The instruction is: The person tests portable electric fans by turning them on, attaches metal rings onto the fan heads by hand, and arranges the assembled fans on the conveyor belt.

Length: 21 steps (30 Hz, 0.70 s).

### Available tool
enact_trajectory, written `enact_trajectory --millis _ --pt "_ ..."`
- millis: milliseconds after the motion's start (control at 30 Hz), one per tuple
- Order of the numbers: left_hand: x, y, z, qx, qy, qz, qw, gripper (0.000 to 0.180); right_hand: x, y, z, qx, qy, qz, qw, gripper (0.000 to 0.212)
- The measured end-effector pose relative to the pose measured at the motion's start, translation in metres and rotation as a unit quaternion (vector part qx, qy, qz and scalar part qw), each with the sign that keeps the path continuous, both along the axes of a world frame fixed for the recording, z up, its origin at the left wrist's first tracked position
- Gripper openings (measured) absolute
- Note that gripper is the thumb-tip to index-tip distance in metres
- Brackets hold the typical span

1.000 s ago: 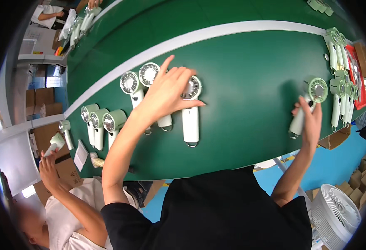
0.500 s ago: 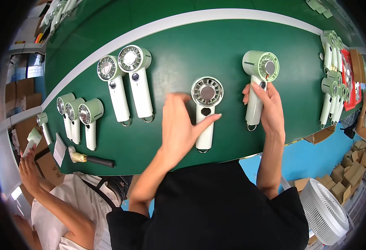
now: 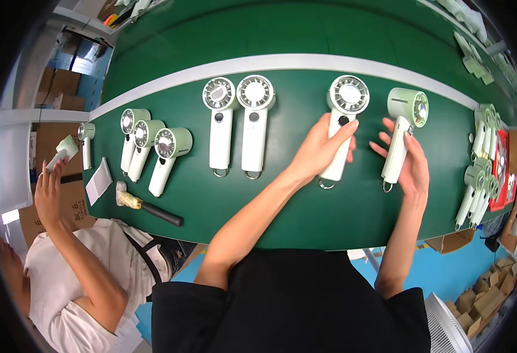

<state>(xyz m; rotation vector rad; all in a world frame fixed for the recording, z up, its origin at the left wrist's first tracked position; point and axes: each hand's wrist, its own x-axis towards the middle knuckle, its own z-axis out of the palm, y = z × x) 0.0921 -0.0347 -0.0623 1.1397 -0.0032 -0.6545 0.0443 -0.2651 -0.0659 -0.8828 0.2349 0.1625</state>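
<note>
My left hand (image 3: 320, 147) is closed round the handle of a white handheld fan (image 3: 350, 96), its thumb just beside the dark button. The fan's round grille faces up and a metal ring hangs from the handle's end. My right hand (image 3: 416, 167) holds a second handheld fan (image 3: 395, 154) by its handle. That fan has a pale green head, turned to the right, and the fingertips stick out past the handle's left side. Left of my hands, two more handheld fans, a left one (image 3: 221, 138) and a right one (image 3: 254, 138), lie side by side on the green table (image 3: 294, 220).
Several fans (image 3: 164, 159) and a hammer-like tool (image 3: 146, 203) with a black handle lie at the left. More fans (image 3: 476, 188) stand by a red tray (image 3: 499, 170) at the right. A co-worker (image 3: 88, 276) at the left holds a fan (image 3: 64, 152). A white rail (image 3: 305, 60) crosses behind.
My left hand has closed on the fan that lay before me and shifted it away from the near edge. My right hand still holds its fan, now tilted. The whole view has turned.
</note>
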Motion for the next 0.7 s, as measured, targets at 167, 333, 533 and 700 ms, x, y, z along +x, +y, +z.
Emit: enact_trajectory --millis 167,333,533,700 --pt "0.036 -0.029 -0.004 -0.098 -0.020 -0.010 0.995 0.027 0.042 -0.017 0.012 0.035 -0.061 -0.015 0.997 0.051" --pt "0.047 -0.013 -0.023 -0.086 0.029 -0.030 0.995 0.031 0.054 -0.001 0.000 0.084 -0.061 0.008 0.995 0.055" --pt "0.040 -0.024 -0.019 -0.132 0.039 -0.074 0.988 0.034 0.034 -0.010 0.005 0.021 -0.019 -0.030 0.999 0.057" --pt "0.038 -0.008 -0.019 -0.123 0.040 -0.076 0.989 0.035 0.037 0.001 -0.002 0.062 -0.009 -0.017 0.998 0.058"
